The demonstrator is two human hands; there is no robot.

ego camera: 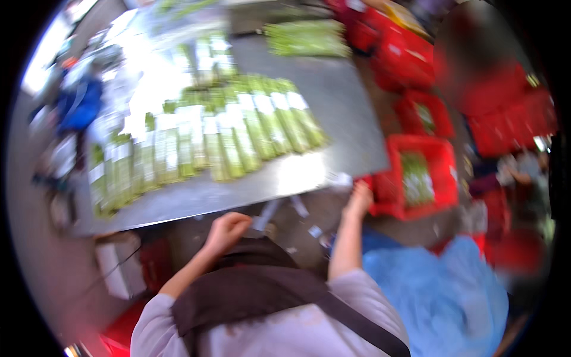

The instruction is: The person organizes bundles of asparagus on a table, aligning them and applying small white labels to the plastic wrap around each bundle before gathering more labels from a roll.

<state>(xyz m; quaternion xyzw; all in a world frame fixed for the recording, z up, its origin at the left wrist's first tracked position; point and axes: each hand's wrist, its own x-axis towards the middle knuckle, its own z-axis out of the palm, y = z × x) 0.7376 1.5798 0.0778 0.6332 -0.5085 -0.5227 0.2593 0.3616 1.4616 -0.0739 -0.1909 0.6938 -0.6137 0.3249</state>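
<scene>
My left hand (228,230) is curled, with its fingers folded in, just off the front edge of a metal table (308,172). Nothing shows in it. Past the table's right corner, my right hand (359,198) is at the left side of a red plastic crate (450,178); blur hides whether it grips the rim. Bundled green vegetable stalks (410,172) lie inside that crate. On the table, several bundles of long green stalks (279,120) with white wraps form a slanting row. A small white item (340,179) sits by the table corner.
A flat pile of green stalks (308,39) lies at the table's far side. More red crates (401,53) stand to the right. Light-blue plastic sheeting (437,294) bulges beside my right arm. Paper scraps (315,231) litter the floor. A white box (118,267) stands below the table.
</scene>
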